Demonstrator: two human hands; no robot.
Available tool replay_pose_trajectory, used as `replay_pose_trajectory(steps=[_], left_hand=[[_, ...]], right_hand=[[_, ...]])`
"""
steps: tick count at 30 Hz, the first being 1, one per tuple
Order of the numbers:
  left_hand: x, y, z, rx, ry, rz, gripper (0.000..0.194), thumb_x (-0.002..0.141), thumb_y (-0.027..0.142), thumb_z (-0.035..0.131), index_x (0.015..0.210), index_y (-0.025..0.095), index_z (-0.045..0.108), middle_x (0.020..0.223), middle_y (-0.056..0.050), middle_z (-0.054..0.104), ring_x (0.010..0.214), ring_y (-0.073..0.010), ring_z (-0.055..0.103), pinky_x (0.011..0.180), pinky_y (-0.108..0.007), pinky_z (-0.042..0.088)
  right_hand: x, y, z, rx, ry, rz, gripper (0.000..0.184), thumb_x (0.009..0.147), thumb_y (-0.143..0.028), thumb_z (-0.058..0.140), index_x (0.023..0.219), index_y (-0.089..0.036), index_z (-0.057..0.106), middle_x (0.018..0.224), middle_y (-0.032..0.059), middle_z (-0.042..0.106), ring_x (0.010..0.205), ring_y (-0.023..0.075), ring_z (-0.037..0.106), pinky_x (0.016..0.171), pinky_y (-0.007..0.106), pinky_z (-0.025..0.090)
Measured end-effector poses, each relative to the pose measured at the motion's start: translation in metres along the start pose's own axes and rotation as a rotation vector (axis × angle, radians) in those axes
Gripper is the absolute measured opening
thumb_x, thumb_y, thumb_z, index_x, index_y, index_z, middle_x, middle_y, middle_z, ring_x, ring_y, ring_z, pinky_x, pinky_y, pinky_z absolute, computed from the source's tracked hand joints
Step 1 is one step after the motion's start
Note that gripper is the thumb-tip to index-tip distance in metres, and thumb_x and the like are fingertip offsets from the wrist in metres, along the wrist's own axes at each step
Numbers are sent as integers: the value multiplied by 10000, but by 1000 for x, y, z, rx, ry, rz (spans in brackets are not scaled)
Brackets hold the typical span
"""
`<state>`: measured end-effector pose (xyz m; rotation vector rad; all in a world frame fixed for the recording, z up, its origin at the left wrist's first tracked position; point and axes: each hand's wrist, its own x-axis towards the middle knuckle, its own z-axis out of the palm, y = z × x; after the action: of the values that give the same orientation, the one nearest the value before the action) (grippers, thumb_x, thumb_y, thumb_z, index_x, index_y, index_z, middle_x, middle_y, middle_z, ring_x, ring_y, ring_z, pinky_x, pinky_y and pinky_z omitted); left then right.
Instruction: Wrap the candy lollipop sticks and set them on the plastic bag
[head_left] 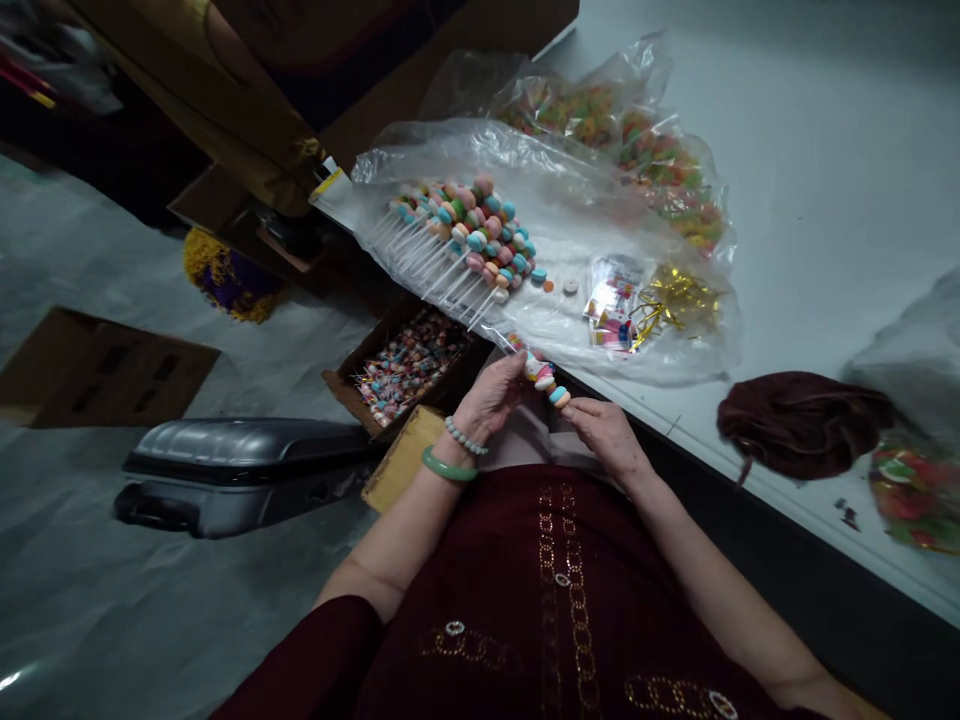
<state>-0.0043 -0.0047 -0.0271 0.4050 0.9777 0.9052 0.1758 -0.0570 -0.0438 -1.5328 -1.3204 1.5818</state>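
Head view, and the left hand (489, 395) is gripping a pastel candy skewer (544, 375) over the person's lap, the right hand (604, 436) closing on its lower end (apparently on the bottom candy (559, 397), hard to tell from here), with more skewers (463, 235) lying on plastic sheeting (570, 215) across the counter (825, 200).

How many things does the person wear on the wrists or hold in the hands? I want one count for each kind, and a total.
Green bangle, left wrist: 1
Beaded bracelet, left wrist: 1
Candy stick, between the left hand and right hand: 1
Total: 3
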Motion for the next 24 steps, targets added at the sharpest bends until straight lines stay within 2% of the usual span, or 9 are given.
replay_pose_trajectory(steps=[3, 6, 8, 11, 14, 16, 20, 24], left_hand=[[2, 1, 1, -6, 66, 77, 363, 644, 418, 845, 819, 130, 710, 737, -50, 687, 671, -144, 628, 706, -297, 507], [3, -3, 5, -8, 122, 130, 372, 626, 414, 855, 782, 118, 692, 709, -40, 678, 641, -136, 613, 686, -295, 494], [3, -7, 10, -24, 133, 138, 380, 635, 425, 848, 787, 115, 691, 716, -41, 684, 647, -133, 614, 679, -282, 485], [2, -12, 18, -56, 129, 87, 392, 675, 466, 813, 797, 113, 693, 725, -51, 694, 650, -138, 619, 638, -264, 469], [-1, -12, 23, -92, 105, 25, 368, 711, 464, 786, 810, 122, 693, 745, -54, 700, 672, -145, 630, 658, -272, 487], [-1, -10, 24, -107, 92, 25, 340, 717, 443, 787, 822, 133, 694, 779, -48, 705, 713, -146, 638, 710, -282, 505], [0, -8, 20, -23, 144, 125, 358, 659, 435, 830, 779, 123, 701, 761, -34, 693, 717, -129, 612, 739, -267, 493], [1, -8, 17, 86, 121, 168, 385, 594, 439, 864, 711, 113, 696, 706, -25, 672, 670, -114, 581, 714, -259, 466]], right_hand=[[-3, -4, -2, -354, 94, -52, 289, 882, -478, 523, 889, -232, 674, 557, -24, 529, 517, 148, 471, 507, 259, 296], [-8, -14, 0, -678, 243, -125, 329, 890, -460, 547, 1133, -250, 621, 808, 24, 703, 687, 199, 620, 578, 273, 372], [-9, -22, 5, -757, 289, -192, 400, 899, -441, 550, 1238, -230, 560, 960, 61, 725, 777, 222, 654, 609, 284, 404], [-5, -27, 13, -776, 351, -318, 372, 922, -383, 516, 1240, -197, 566, 1081, 105, 704, 869, 235, 657, 656, 296, 436], [1, -25, 14, -644, 415, -393, 302, 937, -333, 473, 1161, -199, 625, 1097, 98, 695, 932, 223, 641, 738, 300, 459], [5, -22, 12, -480, 433, -361, 273, 919, -350, 496, 1089, -217, 662, 1025, 64, 706, 886, 205, 632, 753, 298, 462], [11, -19, 5, -15, 300, -104, 249, 829, -431, 579, 889, -214, 685, 726, -1, 644, 580, 136, 518, 539, 254, 418], [15, -21, 3, 366, 186, 87, 255, 745, -437, 635, 769, -184, 647, 621, -12, 591, 431, 77, 382, 395, 218, 288]])
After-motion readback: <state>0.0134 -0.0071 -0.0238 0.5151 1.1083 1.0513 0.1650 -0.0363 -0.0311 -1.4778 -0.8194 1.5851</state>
